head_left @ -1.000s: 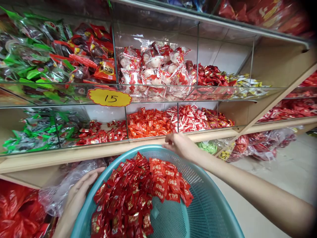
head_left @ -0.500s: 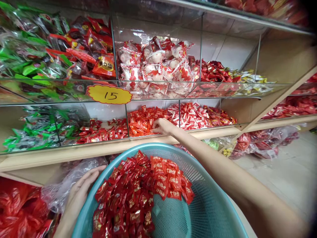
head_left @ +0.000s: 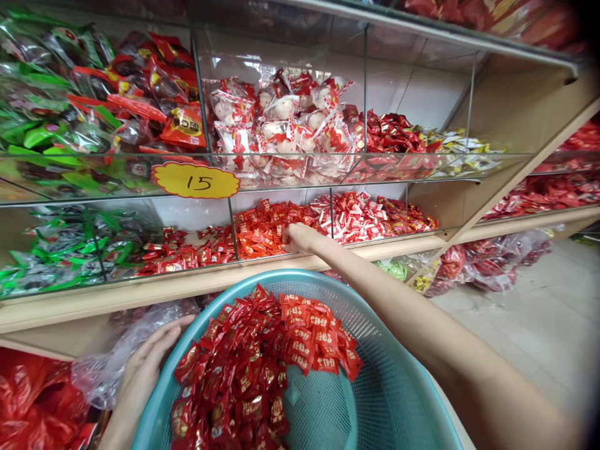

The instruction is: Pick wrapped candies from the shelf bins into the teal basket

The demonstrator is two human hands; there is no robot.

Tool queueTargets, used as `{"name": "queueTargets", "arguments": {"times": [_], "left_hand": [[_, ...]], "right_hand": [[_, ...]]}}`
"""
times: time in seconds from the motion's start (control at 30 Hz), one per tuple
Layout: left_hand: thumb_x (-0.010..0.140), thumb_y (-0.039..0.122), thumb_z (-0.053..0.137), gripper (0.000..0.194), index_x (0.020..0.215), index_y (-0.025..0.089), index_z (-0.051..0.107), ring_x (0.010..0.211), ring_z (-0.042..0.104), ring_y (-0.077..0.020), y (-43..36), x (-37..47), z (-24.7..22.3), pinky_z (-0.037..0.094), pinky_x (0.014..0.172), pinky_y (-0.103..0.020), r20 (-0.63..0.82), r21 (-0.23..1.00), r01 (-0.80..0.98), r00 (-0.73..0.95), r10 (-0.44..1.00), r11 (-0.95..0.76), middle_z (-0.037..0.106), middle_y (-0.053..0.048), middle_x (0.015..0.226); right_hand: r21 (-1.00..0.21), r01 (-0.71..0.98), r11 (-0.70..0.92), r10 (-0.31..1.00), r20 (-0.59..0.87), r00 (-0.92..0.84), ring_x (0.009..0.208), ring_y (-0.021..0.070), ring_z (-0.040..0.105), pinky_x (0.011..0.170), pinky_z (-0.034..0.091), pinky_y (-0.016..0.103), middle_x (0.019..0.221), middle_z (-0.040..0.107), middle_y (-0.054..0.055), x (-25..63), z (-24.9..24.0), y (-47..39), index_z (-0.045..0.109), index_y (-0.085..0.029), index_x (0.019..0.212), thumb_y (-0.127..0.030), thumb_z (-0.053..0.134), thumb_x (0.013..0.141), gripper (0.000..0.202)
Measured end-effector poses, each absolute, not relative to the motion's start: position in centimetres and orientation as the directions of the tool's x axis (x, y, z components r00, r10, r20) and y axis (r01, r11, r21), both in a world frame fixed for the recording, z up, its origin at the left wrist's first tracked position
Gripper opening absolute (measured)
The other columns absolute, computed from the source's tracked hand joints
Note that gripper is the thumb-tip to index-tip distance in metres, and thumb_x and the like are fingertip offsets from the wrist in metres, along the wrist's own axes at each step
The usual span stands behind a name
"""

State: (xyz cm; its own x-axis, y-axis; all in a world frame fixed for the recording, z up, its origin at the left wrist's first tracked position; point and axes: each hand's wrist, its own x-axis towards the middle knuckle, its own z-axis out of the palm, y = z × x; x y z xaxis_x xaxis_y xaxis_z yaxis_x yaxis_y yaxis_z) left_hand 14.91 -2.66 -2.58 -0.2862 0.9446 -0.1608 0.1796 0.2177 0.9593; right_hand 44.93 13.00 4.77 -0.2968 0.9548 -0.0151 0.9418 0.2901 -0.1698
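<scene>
A teal mesh plastic basket (head_left: 323,275) is in front of me. On its left lies a heap of dark red wrapped candies (head_left: 248,369), and on its right a patch of brighter red wrapped candies (head_left: 319,331) with pale lettering. My left hand (head_left: 147,353) rests against the basket's left rim, fingers fairly straight, thumb hidden. My right hand (head_left: 300,239) reaches over the basket into a lower shelf compartment of orange-red wrapped candies (head_left: 262,228). Its fingers are curled down among them, and whatever they hold is hidden.
Glass dividers and a glass front edge (head_left: 262,182) frame the shelves. A yellow price tag (head_left: 195,180) marked 15 hangs above. Red-and-white candies (head_left: 354,215) and green packets (head_left: 60,250) fill neighbouring compartments. Plastic bags (head_left: 482,259) lie below at right; a red bag (head_left: 37,394) at lower left.
The fingers of my right hand have curled in more among the orange-red candies. The whole view has shifted slightly, with the shelf and basket a little further left. My left hand stays at the basket.
</scene>
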Motion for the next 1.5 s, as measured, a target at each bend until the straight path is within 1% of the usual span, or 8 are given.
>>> {"name": "queueTargets", "arguments": {"times": [0.13,0.33,0.47,0.6,0.87,1.17,1.37,1.5], "left_hand": [[0.067,0.05,0.065,0.043,0.101,0.025,0.068,0.116,0.056,-0.026,-2.5,14.5,-2.8,0.035,0.104,-0.034,-0.249,0.963,0.044,-0.241,0.938,0.267,0.068,-0.001,0.117],[0.067,0.05,0.065,0.038,0.095,0.025,0.071,0.116,0.055,-0.0277,-2.5,14.4,-2.3,0.036,0.104,-0.036,-0.203,0.967,0.106,-0.228,0.952,0.231,0.07,-0.001,0.113],[0.067,0.049,0.066,0.041,0.099,0.023,0.07,0.116,0.055,-0.0277,-2.6,14.6,-2.1,0.035,0.104,-0.037,-0.229,0.964,0.081,-0.236,0.944,0.254,0.07,-0.002,0.113],[0.067,0.05,0.064,0.042,0.098,0.022,0.07,0.12,0.051,-0.0264,-2.6,14.5,-2.1,0.034,0.104,-0.034,-0.172,0.966,0.154,-0.218,0.961,0.208,0.066,-0.003,0.121],[0.065,0.051,0.063,0.045,0.096,0.02,0.07,0.116,0.055,-0.0282,-2.3,14.5,-1.9,0.04,0.099,-0.034,-0.147,0.958,0.216,-0.197,0.969,0.189,0.068,-0.006,0.118],[0.068,0.048,0.065,0.041,0.098,0.023,0.071,0.118,0.054,-0.0267,-2.7,14.8,-1.8,0.036,0.103,-0.033,-0.189,0.966,0.132,-0.233,0.954,0.224,0.069,-0.001,0.116],[0.068,0.049,0.064,0.035,0.092,0.025,0.073,0.109,0.061,-0.0258,-2.9,15.2,-1.4,0.046,0.092,-0.03,-0.176,0.965,0.146,-0.261,0.949,0.219,0.072,-0.001,0.107],[0.071,0.047,0.062,0.026,0.085,0.03,0.075,0.105,0.063,-0.0245,-2.9,15.5,-1.2,0.048,0.09,-0.029,-0.15,0.967,0.156,-0.282,0.948,0.2,0.074,0.001,0.101]], "right_hand": [[-0.215,0.927,0.307,0.952,0.058,-0.302,0.076,0.0154,0.061,0.062,0.039,0.021,0.082,0.069,0.004,45.3,4.1,13.0,0.068,-0.018,0.083,-0.02,0.066,0.071,0.013],[-0.263,0.91,0.319,0.937,0.232,-0.262,0.078,0.0148,0.055,0.066,0.038,0.023,0.09,0.063,0.006,46.4,4.6,11.8,0.063,-0.016,0.086,-0.026,0.062,0.075,0.015],[-0.406,0.83,0.382,0.898,0.374,-0.231,0.071,0.0122,0.051,0.064,0.036,0.023,0.08,0.057,0.002,47.2,6.4,8.4,0.058,-0.016,0.081,-0.029,0.062,0.076,0.015],[-0.505,0.815,0.284,0.955,0.229,-0.19,0.055,0.0103,0.045,0.053,0.032,0.023,0.062,0.053,-0.003,48.6,6.3,2.3,0.054,-0.017,0.075,-0.032,0.057,0.078,0.015],[0.092,0.995,0.046,0.975,-0.221,-0.025,0.08,0.0251,0.066,0.061,0.043,0.03,0.088,0.068,0.015,49.9,2.5,-5.7,0.064,-0.012,0.091,-0.022,0.05,0.082,0.019],[0.13,0.99,0.058,0.947,-0.32,-0.013,0.09,0.0293,0.066,0.068,0.048,0.033,0.095,0.068,0.019,48.8,2.3,-5.4,0.068,-0.012,0.095,-0.018,0.048,0.086,0.023],[0.009,0.997,0.083,0.996,-0.02,-0.083,0.075,0.0238,0.063,0.059,0.039,0.03,0.082,0.068,0.014,48.7,6.2,-1.5,0.066,-0.016,0.09,-0.033,0.054,0.084,0.022],[-0.111,0.956,0.273,0.949,0.193,-0.249,0.066,0.0163,0.057,0.058,0.033,0.026,0.072,0.065,0.006,47.5,8.8,4.3,0.065,-0.017,0.085,-0.024,0.052,0.084,0.015]]}}
